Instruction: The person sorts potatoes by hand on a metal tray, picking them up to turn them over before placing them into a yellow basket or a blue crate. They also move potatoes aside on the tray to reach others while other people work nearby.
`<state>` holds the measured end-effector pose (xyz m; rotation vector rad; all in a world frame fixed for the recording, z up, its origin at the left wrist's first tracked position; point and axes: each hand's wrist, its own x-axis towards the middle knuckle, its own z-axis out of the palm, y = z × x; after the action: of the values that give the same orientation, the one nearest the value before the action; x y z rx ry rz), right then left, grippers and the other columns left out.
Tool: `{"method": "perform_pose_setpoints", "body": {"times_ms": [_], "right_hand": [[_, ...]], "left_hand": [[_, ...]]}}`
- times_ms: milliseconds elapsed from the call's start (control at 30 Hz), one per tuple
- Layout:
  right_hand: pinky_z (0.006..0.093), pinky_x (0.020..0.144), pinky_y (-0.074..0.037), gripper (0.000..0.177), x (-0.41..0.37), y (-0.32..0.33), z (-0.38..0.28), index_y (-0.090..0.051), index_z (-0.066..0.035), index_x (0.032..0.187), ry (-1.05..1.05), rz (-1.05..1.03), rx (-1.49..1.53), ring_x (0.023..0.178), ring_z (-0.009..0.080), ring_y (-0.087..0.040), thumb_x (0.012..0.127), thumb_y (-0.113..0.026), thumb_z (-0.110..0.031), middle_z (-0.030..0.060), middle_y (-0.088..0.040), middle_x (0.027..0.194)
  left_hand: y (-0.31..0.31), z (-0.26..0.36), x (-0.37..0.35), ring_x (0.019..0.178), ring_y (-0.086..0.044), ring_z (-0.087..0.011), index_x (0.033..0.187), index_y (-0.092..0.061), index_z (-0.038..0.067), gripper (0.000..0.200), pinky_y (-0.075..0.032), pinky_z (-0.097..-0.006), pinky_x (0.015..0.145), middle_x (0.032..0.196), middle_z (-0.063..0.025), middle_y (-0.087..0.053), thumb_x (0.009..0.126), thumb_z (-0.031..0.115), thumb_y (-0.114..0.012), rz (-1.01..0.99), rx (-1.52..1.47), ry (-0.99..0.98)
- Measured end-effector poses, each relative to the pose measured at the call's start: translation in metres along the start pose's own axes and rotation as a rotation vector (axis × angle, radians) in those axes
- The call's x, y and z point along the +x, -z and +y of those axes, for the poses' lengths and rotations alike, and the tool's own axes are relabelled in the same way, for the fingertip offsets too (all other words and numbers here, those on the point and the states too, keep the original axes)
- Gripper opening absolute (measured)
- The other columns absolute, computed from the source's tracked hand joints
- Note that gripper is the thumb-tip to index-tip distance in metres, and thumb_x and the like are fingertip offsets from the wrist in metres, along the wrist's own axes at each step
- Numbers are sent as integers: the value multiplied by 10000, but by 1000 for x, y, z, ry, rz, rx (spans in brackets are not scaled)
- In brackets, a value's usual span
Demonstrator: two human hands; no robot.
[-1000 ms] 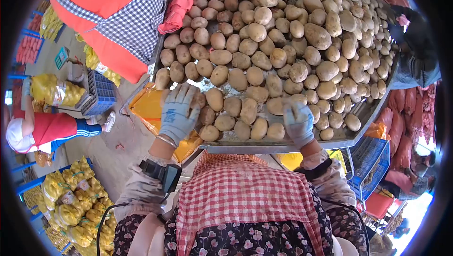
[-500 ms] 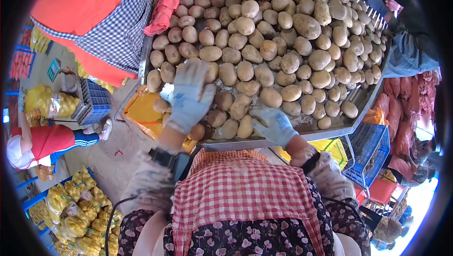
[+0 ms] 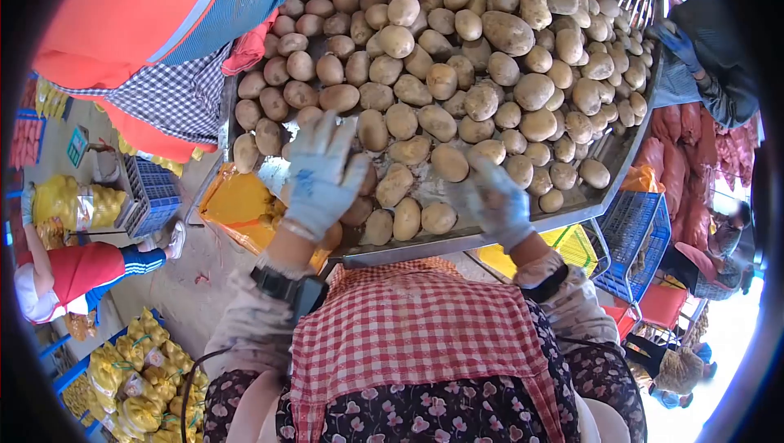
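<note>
A broad heap of potatoes point(image 3: 535, 92) covers the metal sorting table point(image 3: 457, 240) in front of me. My left hand point(image 3: 322, 182), in a pale blue-white glove, lies over potatoes near the table's left front edge with its fingers spread. Gloved the same way, my right hand point(image 3: 500, 202) is above the front edge; motion blurs it, but its fingers look stretched out and apart. Between the hands, several loose potatoes point(image 3: 407, 219) rest at the front edge. Neither hand appears to hold a potato, though the palms are hidden.
An orange-yellow container point(image 3: 237, 202) stands below the table's left edge. Blue crates point(image 3: 633, 251) and a yellow crate point(image 3: 563, 251) are at the right. Co-workers stand at the left point(image 3: 122, 18) and right point(image 3: 702, 59) of the table. Yellow bagged potatoes point(image 3: 143, 369) fill the lower left.
My right hand has lifted and shifted right from the front potatoes. Another potato now shows at the front edge between my hands. The left co-worker's arm now reaches over the table.
</note>
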<state>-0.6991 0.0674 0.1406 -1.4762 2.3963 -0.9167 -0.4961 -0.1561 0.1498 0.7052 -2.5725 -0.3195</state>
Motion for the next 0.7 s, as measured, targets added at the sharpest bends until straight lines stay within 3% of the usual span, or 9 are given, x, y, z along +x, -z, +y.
{"method": "perform_pose_setpoints", "body": {"times_ms": [100,267,300,400,500,533,600,667,700], "right_hand": [[399,850,-517,414,22,-21,-16,-545,-100,1261,-1,-72,-147,981,369,-637,862,-582,-205,195,-622,1162],[361,916,-491,436,14,-2,11,-495,-55,1319,-173,-436,270,1102,316,-608,886,-510,-103,189,-606,1220],[353,918,-492,415,3,5,7,-500,-66,1317,-279,-445,210,1105,301,-609,902,-496,-88,193,-617,1195],[347,917,-490,418,-21,10,-7,-499,-78,1320,-229,-362,183,1102,299,-611,903,-513,-94,192,-616,1198],[402,898,-487,544,-14,4,-24,-436,-90,1361,-150,-275,117,1049,351,-611,873,-609,-254,184,-617,1151],[429,874,-489,616,-2,4,-38,-410,-90,1373,-96,-271,34,1007,374,-614,859,-638,-341,186,-626,1095],[437,879,-482,678,18,-21,-42,-383,-79,1375,-37,-338,-1,1029,373,-604,834,-659,-380,192,-608,1131],[449,882,-479,627,36,-33,-56,-413,-77,1342,-123,-566,-174,1023,382,-601,842,-645,-376,227,-597,1126],[449,882,-479,627,40,-36,-49,-413,-77,1342,-123,-556,-178,1023,382,-601,842,-645,-376,227,-597,1126]], "left_hand": [[-41,-3,10,1274,-393,-400,1307,-523,145,526,-284,-504,1084,1394,-188,-438,836,376,-569,-40,8,-95],[-15,-26,-30,1280,-386,-400,1343,-481,88,528,-259,-502,1099,1390,-209,-432,863,299,-542,-166,36,24],[-8,-32,-43,1280,-386,-400,1343,-481,88,528,-259,-502,1099,1390,-209,-432,863,299,-542,-164,36,18],[4,-36,-66,1262,-410,-365,1342,-469,66,562,-279,-493,1085,1372,-195,-452,855,336,-542,-322,253,18],[15,-1,-48,1232,-415,-418,1348,-467,60,602,-279,-532,1072,1334,-233,-466,827,332,-599,-103,53,91],[6,12,-41,1232,-415,-418,1348,-467,60,602,-279,-532,1072,1334,-233,-466,827,332,-599,-103,53,85],[-10,27,-30,1228,-414,-428,1345,-468,59,622,-261,-542,1077,1334,-230,-465,818,357,-609,-189,-41,-176],[-19,24,-31,1232,-415,-405,1353,-459,75,632,-258,-525,1086,1337,-212,-466,820,381,-606,-219,17,-187],[-21,20,-30,1236,-416,-382,1361,-451,91,642,-256,-508,1095,1341,-195,-468,822,406,-603,-252,77,-194]]}}
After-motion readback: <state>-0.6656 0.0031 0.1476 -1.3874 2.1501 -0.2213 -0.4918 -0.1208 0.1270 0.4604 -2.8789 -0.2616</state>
